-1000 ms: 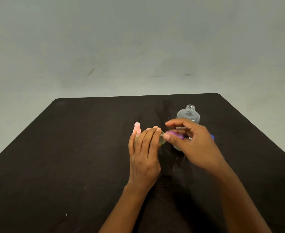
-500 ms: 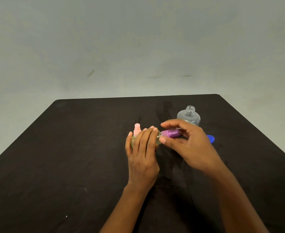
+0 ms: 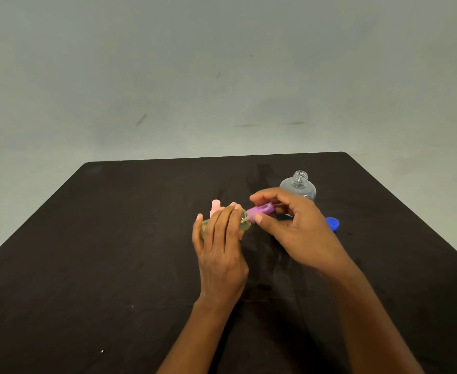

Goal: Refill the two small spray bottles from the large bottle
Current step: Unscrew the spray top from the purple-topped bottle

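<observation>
Over mid-table, small spray bottle (image 3: 244, 224): lies nearly level in the left hand's grip, neck pointing right, with pale yellow liquid showing through its clear wall.
Purple spray cap (image 3: 261, 211): now touching the bottle's neck. 1 second ago it sat apart from the neck with a gap between them, and it has since closed in.
Left hand (image 3: 220, 249): wrapped round the bottle's body, fingers curled over the top and thumb at the far left end, so most of the bottle is hidden.
Right hand (image 3: 294, 230): thumb and forefinger pinch the purple cap while the other fingers curl loosely behind. Nothing else shows in its hold.
Step in hand: most likely the cap is going back on a bottle that is already filled. Whether the threads have caught cannot be told.
Next move: probably a twist of the cap against the steady left grip, with the 2 parts kept in line.
Risk: the bottle lies on its side with liquid inside, so a leak at the neck is possible until the cap seals.
Pink-capped spray bottle (image 3: 216, 207): just behind the left hand, upright, with only its pink top in view and its fill level hidden.
Large bottle (image 3: 298, 187): upright behind the right hand, threaded neck bare and open.
Blue cap (image 3: 332, 223): on the table to the right of the right hand, off the large bottle. That bottle is probably still to be closed.
Table (image 3: 100, 252): dark, with a pale grey wall (image 3: 222, 76) behind.
</observation>
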`<state>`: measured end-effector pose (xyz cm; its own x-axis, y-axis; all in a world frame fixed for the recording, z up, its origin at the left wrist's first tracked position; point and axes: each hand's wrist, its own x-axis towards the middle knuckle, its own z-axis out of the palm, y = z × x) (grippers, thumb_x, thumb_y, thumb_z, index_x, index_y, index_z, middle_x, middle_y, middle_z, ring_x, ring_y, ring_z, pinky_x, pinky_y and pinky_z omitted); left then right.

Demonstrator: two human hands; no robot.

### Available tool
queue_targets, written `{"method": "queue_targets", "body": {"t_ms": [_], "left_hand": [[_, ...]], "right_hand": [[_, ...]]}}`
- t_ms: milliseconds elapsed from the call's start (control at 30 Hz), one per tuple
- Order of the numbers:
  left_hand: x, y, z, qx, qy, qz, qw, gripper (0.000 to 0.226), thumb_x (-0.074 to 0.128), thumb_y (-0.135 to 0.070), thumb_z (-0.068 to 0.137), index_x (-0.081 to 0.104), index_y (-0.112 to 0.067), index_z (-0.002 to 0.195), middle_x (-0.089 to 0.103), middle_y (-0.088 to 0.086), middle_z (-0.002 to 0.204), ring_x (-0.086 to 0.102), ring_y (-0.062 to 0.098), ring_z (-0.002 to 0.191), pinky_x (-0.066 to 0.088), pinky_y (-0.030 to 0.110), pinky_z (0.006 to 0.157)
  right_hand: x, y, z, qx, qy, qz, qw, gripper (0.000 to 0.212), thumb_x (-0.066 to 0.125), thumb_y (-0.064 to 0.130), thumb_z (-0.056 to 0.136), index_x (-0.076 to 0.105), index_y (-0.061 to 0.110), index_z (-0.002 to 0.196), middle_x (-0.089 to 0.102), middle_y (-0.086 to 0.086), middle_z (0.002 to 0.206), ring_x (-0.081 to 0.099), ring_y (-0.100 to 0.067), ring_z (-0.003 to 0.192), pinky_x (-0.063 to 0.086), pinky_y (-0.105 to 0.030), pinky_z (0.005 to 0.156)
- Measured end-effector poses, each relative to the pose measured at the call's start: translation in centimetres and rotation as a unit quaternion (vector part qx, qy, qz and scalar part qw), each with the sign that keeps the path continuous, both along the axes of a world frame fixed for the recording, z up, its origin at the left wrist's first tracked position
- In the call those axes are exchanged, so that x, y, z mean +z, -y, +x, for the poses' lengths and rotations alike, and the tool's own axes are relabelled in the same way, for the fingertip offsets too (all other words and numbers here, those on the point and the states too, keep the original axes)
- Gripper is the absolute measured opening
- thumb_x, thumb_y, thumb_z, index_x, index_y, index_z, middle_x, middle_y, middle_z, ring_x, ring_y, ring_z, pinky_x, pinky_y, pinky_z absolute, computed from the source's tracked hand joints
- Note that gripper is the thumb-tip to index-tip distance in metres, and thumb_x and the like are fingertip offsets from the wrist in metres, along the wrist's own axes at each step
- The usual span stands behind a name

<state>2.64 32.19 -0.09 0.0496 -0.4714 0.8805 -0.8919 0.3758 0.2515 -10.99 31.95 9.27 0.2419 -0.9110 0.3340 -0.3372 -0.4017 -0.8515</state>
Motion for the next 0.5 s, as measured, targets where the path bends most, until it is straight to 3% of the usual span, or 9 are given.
{"method": "queue_targets", "body": {"t_ms": [67, 167, 367, 500], "left_hand": [[0.0, -0.02, -0.07, -0.005, 0.001, 0.002, 1.0, 0.044, 0.044, -0.005, 0.088, 0.041, -0.011, 0.131, 0.059, 0.012, 0.127, 0.045, 0.022, 0.126, 0.023, 0.049, 0.111], [0.05, -0.05, -0.06, -0.007, 0.003, 0.003, 1.0, 0.044, 0.044, -0.004, 0.088, 0.041, -0.011, 0.131, 0.06, 0.012, 0.126, 0.044, 0.022, 0.125, 0.024, 0.05, 0.111], [0.22, -0.05, -0.13, -0.008, -0.003, 0.0, 1.0, 0.038, 0.041, -0.01, 0.092, 0.041, -0.01, 0.13, 0.06, 0.012, 0.126, 0.046, 0.022, 0.125, 0.024, 0.049, 0.111], [0.21, -0.05, -0.12, -0.01, -0.003, -0.003, 1.0, 0.038, 0.042, -0.01, 0.092, 0.041, -0.01, 0.13, 0.059, 0.011, 0.127, 0.045, 0.021, 0.125, 0.025, 0.05, 0.11]], "right_hand": [[0.02, 0.07, 0.22, -0.011, -0.014, 0.011, 1.0, 0.019, 0.068, 0.024, 0.086, 0.065, 0.029, 0.103, 0.066, 0.011, 0.093, 0.063, 0.001, 0.082, 0.051, -0.012, 0.068], [-0.02, 0.06, 0.46, 0.002, -0.011, 0.035, 0.999, 0.015, 0.066, 0.02, 0.088, 0.067, 0.02, 0.103, 0.067, 0.005, 0.089, 0.066, -0.003, 0.072, 0.053, -0.016, 0.064], [0.39, -0.25, 0.24, 0.041, -0.045, -0.006, 0.998, 0.031, 0.067, 0.002, 0.083, 0.067, 0.028, 0.102, 0.065, 0.012, 0.102, 0.06, 0.0, 0.097, 0.049, -0.011, 0.079], [0.26, -0.13, 0.35, 0.016, -0.03, -0.002, 0.999, 0.021, 0.067, 0.027, 0.085, 0.064, 0.03, 0.106, 0.064, 0.017, 0.1, 0.058, 0.008, 0.095, 0.048, -0.008, 0.074]]}}
